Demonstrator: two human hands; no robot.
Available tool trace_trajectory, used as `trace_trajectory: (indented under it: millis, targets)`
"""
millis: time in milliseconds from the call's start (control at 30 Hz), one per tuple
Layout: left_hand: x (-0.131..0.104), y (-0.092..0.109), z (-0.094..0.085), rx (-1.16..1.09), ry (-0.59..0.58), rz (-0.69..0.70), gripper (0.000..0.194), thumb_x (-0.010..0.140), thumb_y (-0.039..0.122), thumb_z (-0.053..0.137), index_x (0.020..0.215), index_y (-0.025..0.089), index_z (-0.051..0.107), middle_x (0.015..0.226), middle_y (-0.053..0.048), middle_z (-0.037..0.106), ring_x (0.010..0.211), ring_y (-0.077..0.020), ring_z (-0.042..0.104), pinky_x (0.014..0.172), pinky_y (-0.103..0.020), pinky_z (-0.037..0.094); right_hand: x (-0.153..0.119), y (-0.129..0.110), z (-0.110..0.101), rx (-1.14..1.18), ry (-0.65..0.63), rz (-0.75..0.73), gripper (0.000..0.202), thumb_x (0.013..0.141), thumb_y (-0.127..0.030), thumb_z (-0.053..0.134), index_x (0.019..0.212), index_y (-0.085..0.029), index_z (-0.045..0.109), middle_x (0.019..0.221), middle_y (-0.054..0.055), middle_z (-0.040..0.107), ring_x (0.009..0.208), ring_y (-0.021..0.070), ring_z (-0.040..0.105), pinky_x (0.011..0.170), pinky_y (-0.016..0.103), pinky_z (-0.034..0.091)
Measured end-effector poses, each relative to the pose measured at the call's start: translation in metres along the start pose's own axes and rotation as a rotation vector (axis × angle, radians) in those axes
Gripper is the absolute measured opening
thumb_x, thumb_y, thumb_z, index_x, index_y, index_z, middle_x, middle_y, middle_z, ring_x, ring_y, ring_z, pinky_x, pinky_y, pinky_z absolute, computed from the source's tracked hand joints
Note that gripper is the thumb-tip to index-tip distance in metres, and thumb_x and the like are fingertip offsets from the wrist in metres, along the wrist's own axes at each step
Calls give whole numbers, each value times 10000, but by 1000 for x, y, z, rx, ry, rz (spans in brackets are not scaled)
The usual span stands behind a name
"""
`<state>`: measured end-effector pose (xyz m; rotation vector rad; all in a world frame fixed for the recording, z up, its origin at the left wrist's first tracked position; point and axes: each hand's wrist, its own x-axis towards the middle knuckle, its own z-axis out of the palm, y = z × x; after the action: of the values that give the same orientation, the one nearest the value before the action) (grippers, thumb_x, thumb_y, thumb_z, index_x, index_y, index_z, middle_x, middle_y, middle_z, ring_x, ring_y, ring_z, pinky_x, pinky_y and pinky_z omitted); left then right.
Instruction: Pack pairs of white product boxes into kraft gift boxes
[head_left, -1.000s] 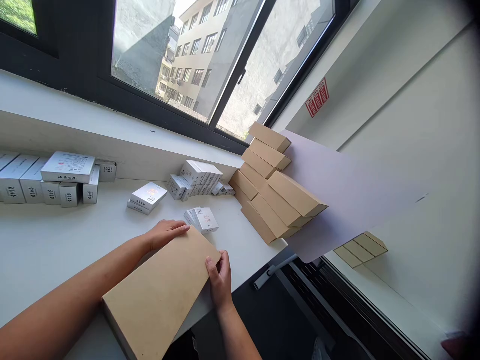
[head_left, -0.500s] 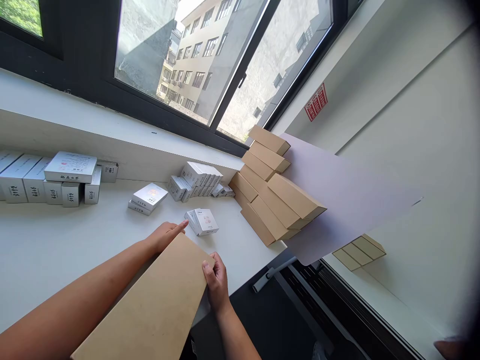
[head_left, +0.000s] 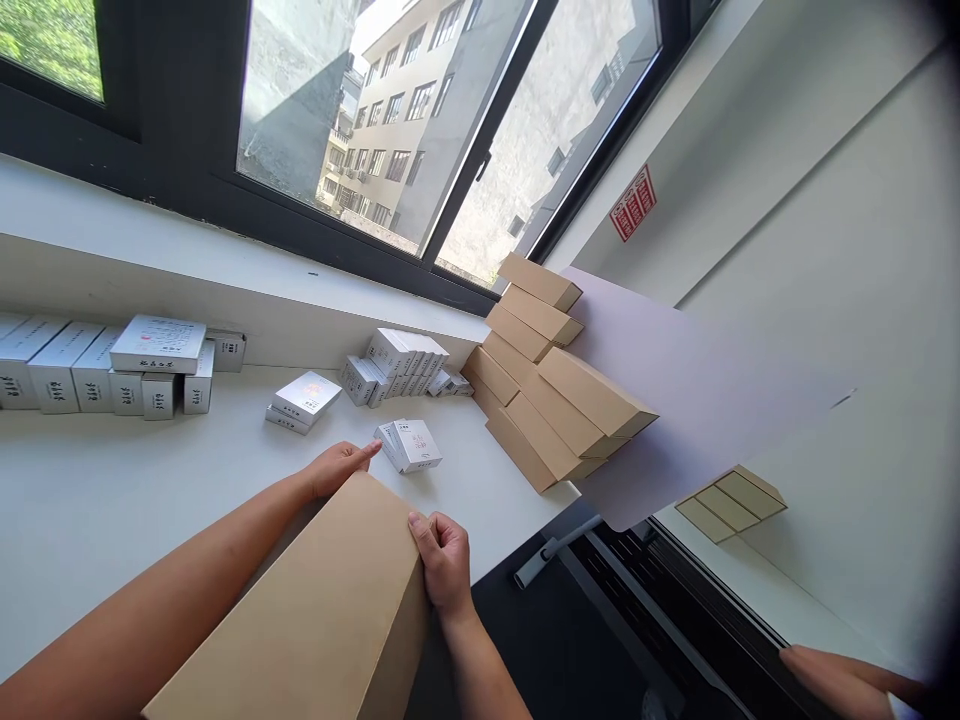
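Note:
A long brown cardboard box [head_left: 315, 600] slants across the lower middle of the view, its near end cut off by the frame. My left hand [head_left: 341, 468] holds the box at its far left edge, thumb stretched out and the other fingers partly hidden. Gripping the far right edge is my right hand [head_left: 444, 560], thumb on top and fingers curled. Just beyond my left thumb, two small white printed boxes [head_left: 414, 446] lie overlapping on the white table [head_left: 217, 465]. Farther left sits another pair of white boxes [head_left: 304, 398].
White boxes line the wall at left [head_left: 94, 372] and in the middle [head_left: 397, 362]. Brown boxes [head_left: 562, 400] are stacked at the table's right end, beside a pale panel [head_left: 675, 390]. Another person's hand [head_left: 840, 675] shows at the lower right.
The box has tilted, so more of its right side shows. My right hand has shifted slightly right with it. The other person's hand has come farther into view.

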<state>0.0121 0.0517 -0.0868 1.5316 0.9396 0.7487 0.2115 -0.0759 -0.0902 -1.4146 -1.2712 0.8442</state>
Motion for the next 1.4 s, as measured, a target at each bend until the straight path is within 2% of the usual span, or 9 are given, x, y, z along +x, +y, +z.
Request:
trace_trajectory:
  millis: [167, 433, 600, 767, 900, 1033, 1167, 1267, 1400]
  targets:
    - [-1, 0, -5, 31, 61, 80, 552, 778, 685, 619, 603, 211, 400, 602, 40, 391, 588, -130, 337, 581, -272, 238, 11, -19, -43, 96, 87, 62, 585, 765, -626, 728, 578, -217, 355, 558, -71, 325, 548, 86, 275, 514, 238, 259]
    - [2, -5, -2, 131, 32, 111, 457, 809, 618, 616, 662, 201, 503, 611, 50, 411, 590, -125, 359, 564, -253, 258, 16, -20, -138, 159, 525, 237, 536, 560, -659, 848, 717, -189, 644, 647, 1, 669, 637, 186, 599, 559, 270, 437]
    - [0, -5, -3, 277, 96, 162, 438, 851, 603, 545, 665, 209, 504, 605, 38, 460, 579, -137, 407, 559, -262, 308, 11, -21, -170, 161, 456, 347, 589, 485, -629, 892, 816, -194, 670, 713, 33, 738, 767, 276, 717, 581, 303, 520]
    - [-4, 7, -11, 517, 316, 292, 364, 858, 491, 556, 625, 217, 494, 652, -28, 547, 739, -222, 523, 756, -363, 388, 6, -37, -180, 104, 343, 379, 625, 510, -533, 942, 942, -214, 623, 841, 40, 770, 809, 275, 743, 561, 294, 553]
    - [-3, 7, -19, 895, 650, 439, 195, 896, 367, 523, 933, 232, 659, 1093, -127, 685, 1173, -323, 550, 1037, -493, 315, 2, -55, -178, 205, 211, 319, 814, 623, -432, 933, 1313, -302, 521, 957, 11, 764, 766, 211, 741, 523, 242, 538]
    - [0, -6, -33, 1017, 900, 212, 556, 835, 434, 622, 1355, 248, 556, 1561, -203, 373, 1483, -383, 261, 1134, -591, 194, 2, -65, -181, 331, 210, 266, 746, 611, -359, 930, 1271, -311, 584, 969, -8, 741, 638, 145, 693, 386, 170, 425]
    - [2, -13, -49, 902, 895, -136, 715, 812, 550, 630, 1461, 297, 469, 1645, -197, 191, 1533, -421, 117, 1144, -653, 160, 9, -66, -183, 429, 298, 237, 566, 593, -315, 916, 1096, -273, 661, 1008, -6, 718, 703, 133, 676, 360, 140, 397]
    - [2, -13, -57, 813, 867, -246, 679, 820, 534, 616, 1451, 320, 492, 1568, -198, 334, 1472, -414, 294, 1155, -598, 221, 18, -66, -180, 452, 328, 155, 492, 617, -286, 883, 1061, -256, 673, 1050, 3, 699, 719, 120, 653, 353, 124, 383]
    - [3, -11, -62, 766, 842, -234, 659, 829, 502, 604, 1447, 299, 504, 1429, -195, 483, 1310, -356, 516, 1188, -541, 220, 31, -65, -170, 511, 368, 92, 477, 650, -232, 842, 1087, -243, 651, 1083, 16, 689, 688, 102, 626, 417, 143, 460]
